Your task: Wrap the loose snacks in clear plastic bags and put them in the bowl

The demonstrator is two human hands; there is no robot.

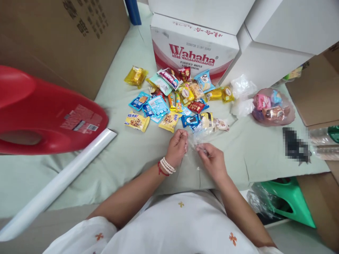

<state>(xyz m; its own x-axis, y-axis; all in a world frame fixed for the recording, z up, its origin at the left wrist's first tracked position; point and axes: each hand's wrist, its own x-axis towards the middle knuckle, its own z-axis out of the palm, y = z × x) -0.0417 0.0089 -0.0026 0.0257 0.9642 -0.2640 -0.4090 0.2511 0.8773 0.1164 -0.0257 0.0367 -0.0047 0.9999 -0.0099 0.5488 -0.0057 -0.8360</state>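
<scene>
Head view shows both grips pinched closed: left hand and right hand each have part of one clear plastic bag between thumb and fingers, just in front of the snacks. I judge this bag very light, soft, slippery, and thin enough to tear; it is better taken at its rim, with fingertips, one side in each hand. Toward 11 o'clock from the hands lies one heap of snack packets; overlapping prevents an exact total, but chocolate-chip cookie packets, toward 10 o'clock, are two. At 12 o'clock stands one Wahaha carton. At 2 o'clock is one pinkish snack bag; around 9 o'clock, one red jug and one white roll.
</scene>
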